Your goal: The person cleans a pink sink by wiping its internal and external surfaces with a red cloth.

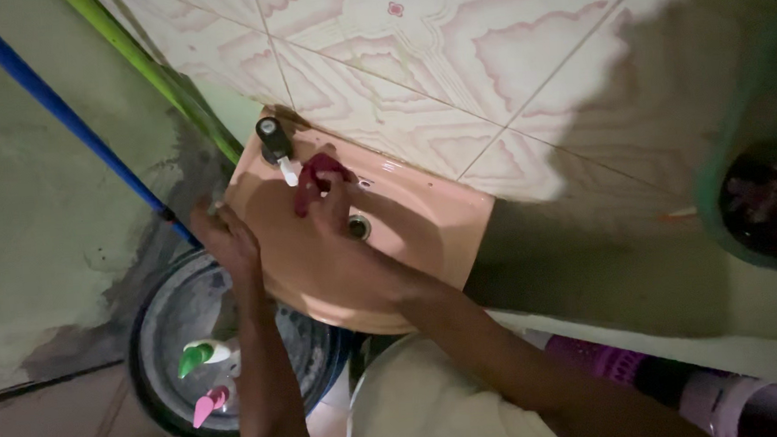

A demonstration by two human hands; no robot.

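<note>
Head view: right hand (334, 199) is pinching a red cloth (315, 173) under the tap (276, 145) of a pink sink (425, 234); left hand (225, 236), fingers curled, is resting on the rim. Holding the cloth directly beneath the spout seems best.

The small dark red cloth (318, 180) is bunched up and hangs in a crumpled fold over the pink basin (425, 234), just beside the black tap (273, 138) at the basin's back rim. The white spout of the tap touches its upper edge, and it sits well above the basin's drain hole (359, 226).
</note>
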